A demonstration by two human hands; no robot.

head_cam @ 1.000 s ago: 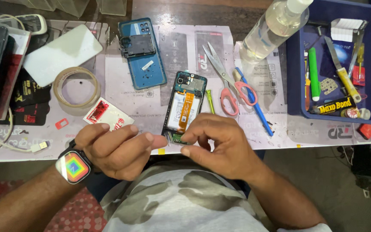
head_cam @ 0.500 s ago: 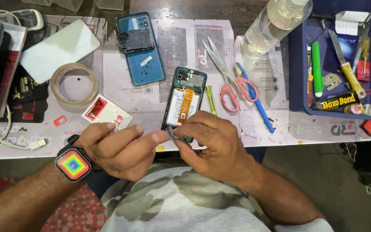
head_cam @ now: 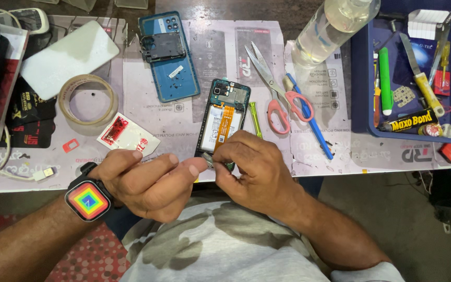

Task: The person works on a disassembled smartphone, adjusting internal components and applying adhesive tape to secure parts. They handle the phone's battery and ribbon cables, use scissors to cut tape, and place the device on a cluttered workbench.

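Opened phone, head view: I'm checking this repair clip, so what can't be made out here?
- Lower end of the opened phone: covered by the right hand and left hand.
- What the fingertips pinch there: too small, hidden between them.
- Bottle: its top is cut off by the upper edge.
- Blue tray: cut off at the right edge.

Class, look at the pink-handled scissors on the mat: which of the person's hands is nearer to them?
The right hand. It works at the opened phone's lower end, just below-left of the scissors. The left hand, wearing a watch, sits farther left, beyond the phone.
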